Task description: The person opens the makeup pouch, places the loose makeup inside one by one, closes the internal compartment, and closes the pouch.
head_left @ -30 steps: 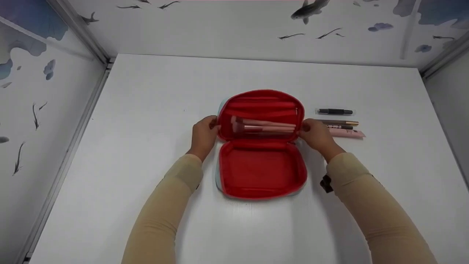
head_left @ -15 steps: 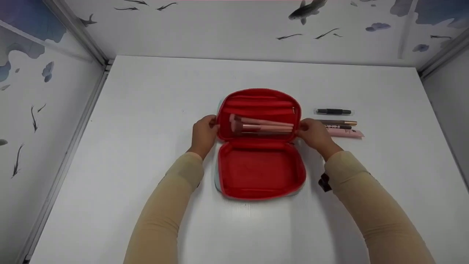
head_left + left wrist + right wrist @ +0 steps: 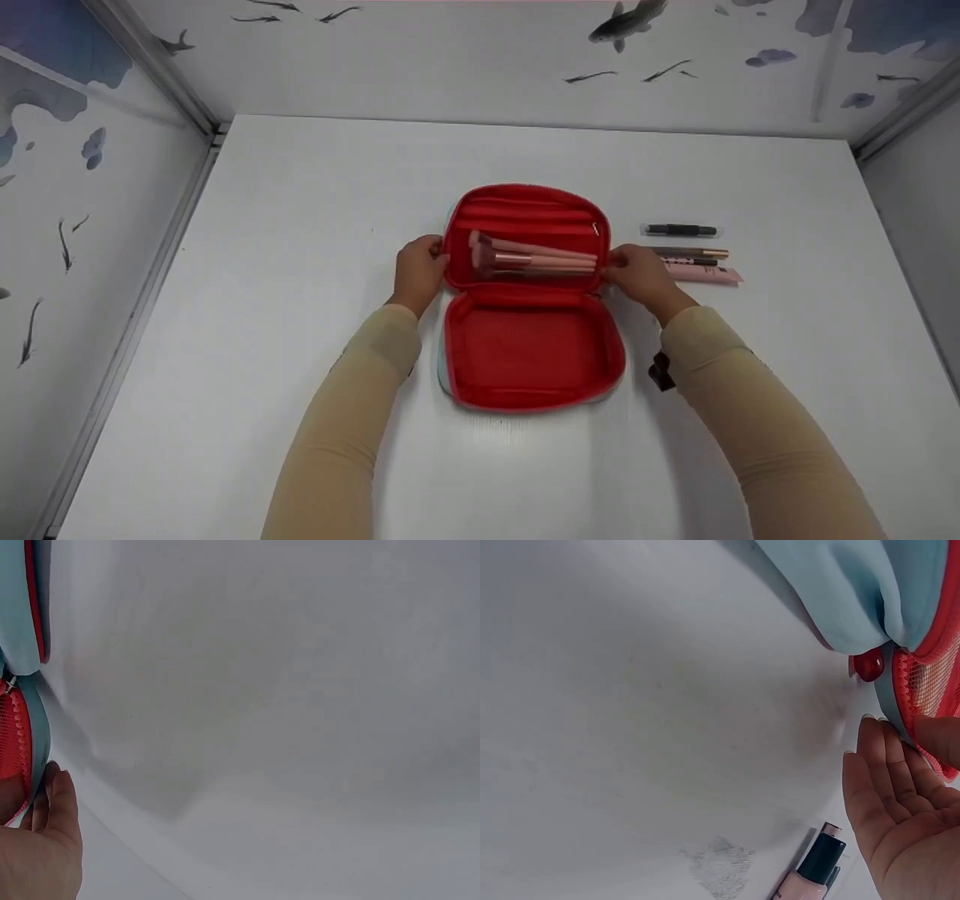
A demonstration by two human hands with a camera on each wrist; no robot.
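A cosmetic bag [image 3: 536,349] with a red lining and pale blue outside lies open flat on the table in the head view. Pink makeup brushes [image 3: 536,260] lie across its far half [image 3: 525,201]; the near half holds nothing visible. My left hand [image 3: 418,274] pinches the far half's left rim, with thumb inside and fingers outside in the left wrist view. On the opposite rim, my right hand [image 3: 643,279] pinches the edge between thumb and fingers. The right wrist view shows the red zip teeth and mesh [image 3: 928,686] beside that thumb.
Right of the bag lie a black pen-like stick [image 3: 681,230], a slim brown tube with a gold end [image 3: 701,253], a dark pencil [image 3: 701,262] and a pink tube [image 3: 709,274]. White walls with fish prints [image 3: 626,24] border the white table [image 3: 315,180].
The far half's right rim has shifted slightly left, with my right hand holding it. The left hand keeps its hold. The whole head view has also drifted a little.
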